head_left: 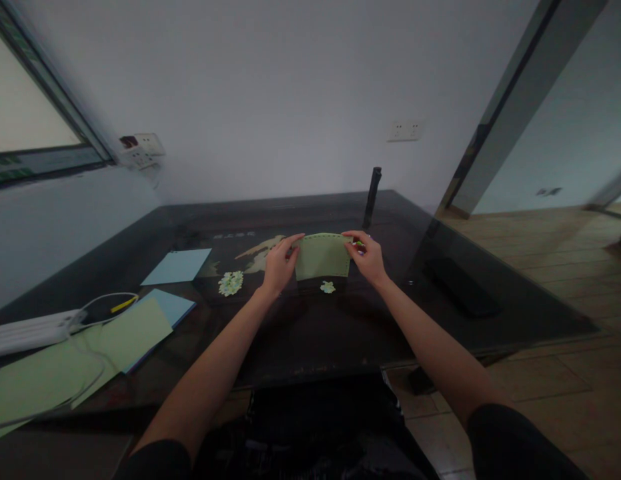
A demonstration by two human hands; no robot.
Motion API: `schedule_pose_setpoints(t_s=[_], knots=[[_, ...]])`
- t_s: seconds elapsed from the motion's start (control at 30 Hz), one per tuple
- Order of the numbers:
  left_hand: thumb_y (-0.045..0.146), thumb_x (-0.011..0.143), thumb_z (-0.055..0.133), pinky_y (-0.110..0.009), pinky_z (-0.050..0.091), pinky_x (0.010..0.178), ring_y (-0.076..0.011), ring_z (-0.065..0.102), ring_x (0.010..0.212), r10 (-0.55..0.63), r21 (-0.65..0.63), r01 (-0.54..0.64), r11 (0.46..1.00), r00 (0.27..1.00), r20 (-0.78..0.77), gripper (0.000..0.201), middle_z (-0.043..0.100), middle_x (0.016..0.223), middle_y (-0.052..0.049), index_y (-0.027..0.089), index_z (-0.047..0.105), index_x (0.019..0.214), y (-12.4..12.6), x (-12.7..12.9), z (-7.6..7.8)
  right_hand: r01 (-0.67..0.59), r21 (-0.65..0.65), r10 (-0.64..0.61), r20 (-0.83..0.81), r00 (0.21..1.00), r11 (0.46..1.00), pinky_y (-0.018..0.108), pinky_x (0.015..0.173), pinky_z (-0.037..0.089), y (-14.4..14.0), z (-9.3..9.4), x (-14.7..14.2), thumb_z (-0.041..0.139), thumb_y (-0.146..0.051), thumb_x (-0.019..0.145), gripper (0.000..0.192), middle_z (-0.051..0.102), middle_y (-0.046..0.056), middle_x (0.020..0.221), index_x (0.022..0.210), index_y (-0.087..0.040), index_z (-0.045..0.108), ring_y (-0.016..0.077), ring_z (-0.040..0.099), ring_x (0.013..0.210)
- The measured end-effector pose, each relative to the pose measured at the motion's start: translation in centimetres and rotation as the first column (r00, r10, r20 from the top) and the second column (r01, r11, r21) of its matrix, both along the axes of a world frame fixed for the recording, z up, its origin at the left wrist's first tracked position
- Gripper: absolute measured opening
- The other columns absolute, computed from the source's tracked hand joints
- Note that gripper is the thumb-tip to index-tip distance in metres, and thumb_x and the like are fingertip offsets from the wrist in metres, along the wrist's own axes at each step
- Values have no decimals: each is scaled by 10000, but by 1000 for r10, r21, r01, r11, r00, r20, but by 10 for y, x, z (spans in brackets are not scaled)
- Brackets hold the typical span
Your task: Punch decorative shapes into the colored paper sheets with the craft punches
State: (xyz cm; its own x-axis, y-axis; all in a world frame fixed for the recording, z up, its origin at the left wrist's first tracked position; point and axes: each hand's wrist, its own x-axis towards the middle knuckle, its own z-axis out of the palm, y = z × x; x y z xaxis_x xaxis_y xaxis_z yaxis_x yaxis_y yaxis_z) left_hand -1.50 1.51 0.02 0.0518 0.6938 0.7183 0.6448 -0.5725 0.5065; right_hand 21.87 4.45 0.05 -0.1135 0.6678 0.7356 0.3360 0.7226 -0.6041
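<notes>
A pale green piece of felt or card (322,259) with a row of small holes or stitches along its curved top edge is held up between both hands. My left hand (281,262) pinches its upper left corner, thumb toward me. At the upper right corner, my right hand (366,259) grips it the same way. Small colourful bits (359,247) show beside the right fingers, too small to name. Just below the piece lies a small green flower-shaped cutout (328,287). A cluster of similar cutouts (231,283) lies to the left of my left hand.
Light blue sheets (177,266) and large pale green sheets (125,333) lie on the left of the dark table (310,340). A white power strip (33,333) with a cable is beside them. Behind stands a black upright post (372,197); a black phone-like slab (461,287) lies right.
</notes>
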Motion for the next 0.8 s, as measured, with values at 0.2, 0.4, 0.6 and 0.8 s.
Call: schedule_pose_setpoints(t_s=[0.2, 0.4, 0.6, 0.8], knots=[[195, 845, 575, -290, 513, 726, -131, 628, 711, 85, -1, -85, 996, 994, -63, 351, 685, 1043, -39, 242, 578, 1193, 0, 0, -1, 0, 3, 0, 2, 1000, 1000, 274, 638, 496, 0, -1, 0, 537, -309, 851, 220, 633, 54, 942, 1020, -207, 632, 153, 559, 747], [202, 868, 546, -329, 487, 858, -177, 638, 942, 79, 147, -68, 987, 994, -70, 275, 692, 1061, -53, 224, 618, 1133, 0, -3, -2, 16, 15, -16, -6, 1000, 1000, 286, 652, 510, 1, -3, -2, 532, -340, 856, 220, 644, 51, 954, 1006, -216, 634, 151, 573, 742], [221, 868, 540, -288, 508, 809, -139, 646, 827, 71, 176, -66, 982, 997, -19, 264, 697, 1019, -44, 223, 639, 1113, -9, -4, 18, 8, 23, -7, -65, 998, 1000, 269, 610, 503, -11, 8, -6, 548, -329, 850, 212, 639, 52, 964, 1003, -214, 639, 146, 575, 730], [214, 776, 615, -229, 510, 653, -119, 617, 713, -9, -111, 16, 994, 998, 58, 338, 696, 928, -29, 223, 648, 1112, -23, -18, 53, -71, -35, 66, -112, 992, 997, 240, 571, 476, -24, 26, -10, 585, -317, 822, 211, 628, 38, 905, 994, -210, 644, 129, 560, 713]])
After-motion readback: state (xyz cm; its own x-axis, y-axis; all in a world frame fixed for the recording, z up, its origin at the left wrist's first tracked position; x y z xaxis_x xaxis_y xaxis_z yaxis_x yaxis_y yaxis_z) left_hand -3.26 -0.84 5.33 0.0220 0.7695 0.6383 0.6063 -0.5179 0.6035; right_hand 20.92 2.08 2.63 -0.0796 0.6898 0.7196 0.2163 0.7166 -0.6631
